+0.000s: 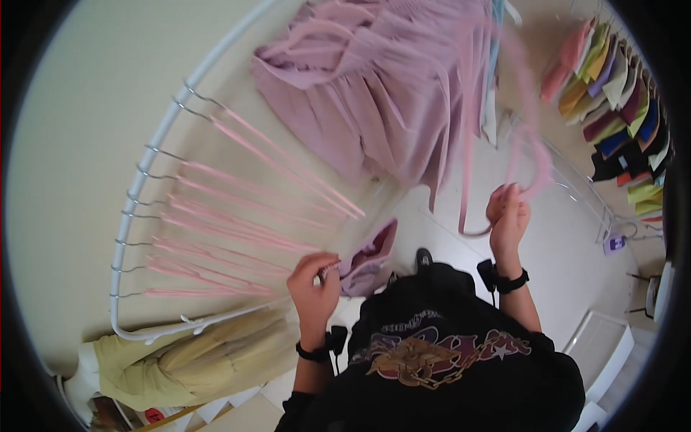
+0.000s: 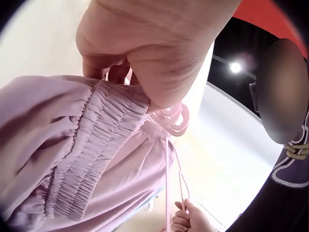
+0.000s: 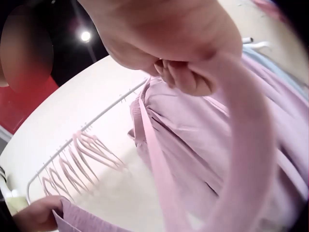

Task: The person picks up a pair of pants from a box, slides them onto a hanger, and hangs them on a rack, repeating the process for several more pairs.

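In the head view my left hand (image 1: 314, 291) pinches the edge of a mauve garment (image 1: 371, 266) hanging low beside my body. The left wrist view has the fingers of that hand (image 2: 149, 43) curled over a gathered elastic waistband (image 2: 91, 140). To the right, my right hand (image 1: 509, 216) grips a pink hanger (image 1: 466, 122), blurred, whose hook points down. Up close, the right hand (image 3: 178, 48) has its fingers curled round the wide pink band (image 3: 251, 125). Other mauve garments (image 1: 374, 93) hang ahead of both hands.
A curved white rail (image 1: 126, 223) on the left carries several pink hangers (image 1: 237, 209). Below it a yellow-green garment (image 1: 165, 367) is on a white form. Colourful clothes (image 1: 612, 86) hang at the upper right, and a white box (image 1: 594, 353) stands at the lower right.
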`<state>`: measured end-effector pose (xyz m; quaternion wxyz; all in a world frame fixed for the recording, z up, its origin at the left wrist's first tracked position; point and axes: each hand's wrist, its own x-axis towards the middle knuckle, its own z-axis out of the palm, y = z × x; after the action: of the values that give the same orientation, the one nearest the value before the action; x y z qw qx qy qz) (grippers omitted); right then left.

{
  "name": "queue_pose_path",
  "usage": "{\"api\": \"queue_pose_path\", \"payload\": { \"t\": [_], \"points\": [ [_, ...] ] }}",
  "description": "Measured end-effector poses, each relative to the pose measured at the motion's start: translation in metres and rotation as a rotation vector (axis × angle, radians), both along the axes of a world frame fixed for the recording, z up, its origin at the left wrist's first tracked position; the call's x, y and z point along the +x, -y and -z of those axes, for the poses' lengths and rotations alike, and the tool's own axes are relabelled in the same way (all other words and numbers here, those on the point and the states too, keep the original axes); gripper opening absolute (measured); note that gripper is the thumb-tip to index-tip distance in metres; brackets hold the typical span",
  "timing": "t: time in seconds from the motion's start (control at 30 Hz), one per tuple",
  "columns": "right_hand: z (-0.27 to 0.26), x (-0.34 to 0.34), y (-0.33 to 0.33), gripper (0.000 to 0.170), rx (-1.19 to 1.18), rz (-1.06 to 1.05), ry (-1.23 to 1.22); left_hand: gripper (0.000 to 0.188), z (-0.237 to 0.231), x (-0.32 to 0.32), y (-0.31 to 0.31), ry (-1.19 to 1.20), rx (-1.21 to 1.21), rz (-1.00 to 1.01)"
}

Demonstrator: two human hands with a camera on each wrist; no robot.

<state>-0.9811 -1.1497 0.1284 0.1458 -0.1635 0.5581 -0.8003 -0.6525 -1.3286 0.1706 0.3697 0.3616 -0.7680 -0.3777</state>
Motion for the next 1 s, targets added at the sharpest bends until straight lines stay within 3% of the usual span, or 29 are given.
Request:
{"api": "queue_pose_path", "payload": {
  "t": [0.1,0.17,0.2,0.27,0.33,0.4,0.47,0.5,0.53,0.67,0.77,0.9,0.93,0.97,1.0],
  "points": [
    [-0.021,0.0,-0.016,0.054,-0.115,0.028,0.0,0.024,0.0,-0.006,0.001,-0.055,-0.009,0.048],
    [-0.029,-0.001,-0.018,0.057,-0.368,-0.019,0.168,0.024,-0.006,-0.013,-0.004,-0.038,0.047,0.061],
    [-0.031,0.003,-0.017,0.057,-0.361,-0.022,0.17,0.024,-0.01,-0.016,-0.006,-0.032,0.079,0.081],
    [-0.037,0.012,-0.01,0.054,-0.543,-0.237,0.212,0.024,-0.013,-0.025,-0.011,-0.035,0.087,0.096],
    [-0.031,0.024,0.003,0.055,-0.576,-0.361,0.234,0.023,-0.018,-0.032,-0.017,-0.068,0.117,0.132],
    [-0.014,0.043,0.019,0.058,-0.503,-0.397,0.27,0.023,-0.024,-0.038,-0.021,-0.084,0.138,0.158],
    [0.022,0.056,0.036,0.058,-0.348,-0.409,0.037,0.023,-0.025,-0.039,-0.027,-0.1,0.157,0.184],
    [0.039,0.057,0.034,0.057,-0.14,-0.422,-0.076,0.024,-0.025,-0.038,-0.028,-0.134,0.157,0.21],
    [0.05,0.062,0.03,0.044,0.009,-0.457,-0.078,0.025,-0.024,-0.039,-0.027,-0.17,0.153,0.234],
    [0.046,0.078,0.014,0.018,0.057,-0.56,-0.062,0.026,-0.019,-0.027,-0.027,-0.189,0.202,0.202],
    [0.029,0.079,0.014,0.019,-0.047,-0.557,-0.074,0.027,-0.016,-0.02,-0.029,-0.216,0.29,0.199],
    [0.039,0.071,0.012,0.033,-0.12,-0.637,-0.075,0.027,-0.013,-0.016,-0.028,-0.191,0.304,0.179],
    [0.046,0.071,0.011,0.04,-0.141,-0.671,-0.081,0.027,-0.011,-0.015,-0.027,-0.191,0.313,0.166],
    [0.05,0.074,0.009,0.065,-0.054,-0.665,-0.057,0.026,-0.013,-0.015,-0.026,-0.203,0.331,0.15],
    [0.054,0.076,0.009,0.067,-0.076,-0.649,-0.033,0.026,-0.01,-0.012,-0.025,-0.217,0.316,0.169]
  ]
}}
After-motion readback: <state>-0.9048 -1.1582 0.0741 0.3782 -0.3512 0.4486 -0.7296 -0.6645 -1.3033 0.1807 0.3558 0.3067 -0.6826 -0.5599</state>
